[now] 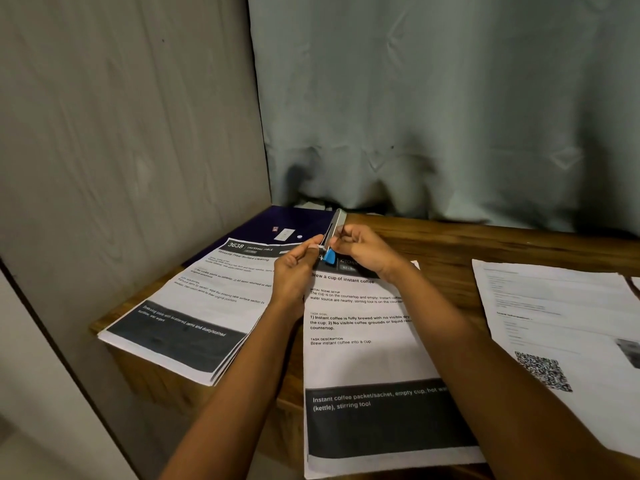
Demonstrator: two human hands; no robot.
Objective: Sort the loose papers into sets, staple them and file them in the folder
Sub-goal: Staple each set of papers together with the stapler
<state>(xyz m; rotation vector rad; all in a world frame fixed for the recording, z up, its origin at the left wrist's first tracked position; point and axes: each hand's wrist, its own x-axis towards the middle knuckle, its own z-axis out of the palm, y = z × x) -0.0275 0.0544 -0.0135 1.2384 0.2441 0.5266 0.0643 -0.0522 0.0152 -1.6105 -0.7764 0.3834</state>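
A blue and silver stapler (331,241) stands tilted over the top left corner of the middle paper set (360,355), headed "Brew a cup of instant coffee". My right hand (363,251) grips the stapler from the right. My left hand (294,268) pinches the sheet corner beside the stapler's blue end. A second paper set (194,313), headed "3638 Dressing table", lies to the left and overlaps a dark blue folder (277,223) at the back left. More sheets with a QR code (554,323) lie to the right.
The wooden table (450,247) sits in a corner, with a grey panel wall on the left and a pale green curtain (450,116) behind. The left and middle paper sets hang over the table's front edge.
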